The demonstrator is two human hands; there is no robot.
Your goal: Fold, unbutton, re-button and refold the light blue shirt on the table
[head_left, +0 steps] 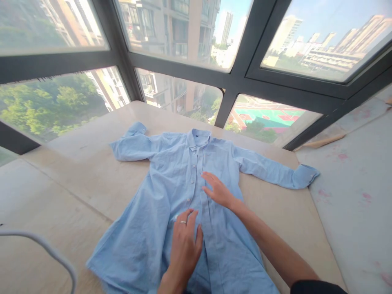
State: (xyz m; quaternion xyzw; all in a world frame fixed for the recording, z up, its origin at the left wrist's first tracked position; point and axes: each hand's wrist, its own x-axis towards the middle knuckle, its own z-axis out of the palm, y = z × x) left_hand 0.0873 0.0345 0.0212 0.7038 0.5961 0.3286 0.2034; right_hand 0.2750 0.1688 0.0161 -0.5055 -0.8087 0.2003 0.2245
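A light blue button-up shirt (171, 175) lies spread out, front side up, with its collar toward the windows and both sleeves stretched sideways. Its front is unfastened along the row of buttons. Over the lower middle of the front is my left hand (185, 237), a ring on one finger, fingers loosely bent and apart. My right hand (218, 190) rests on or just above the front opening higher up, palm down with fingers extended. Neither hand has visible hold of the fabric. Both cuffs are folded back.
The shirt lies on a beige stone sill (73, 179). Dark window frames (183, 75) enclose it at the back. A white cable (45, 243) curves in at lower left. On the right stands a wall with pink flower patterns (355, 196).
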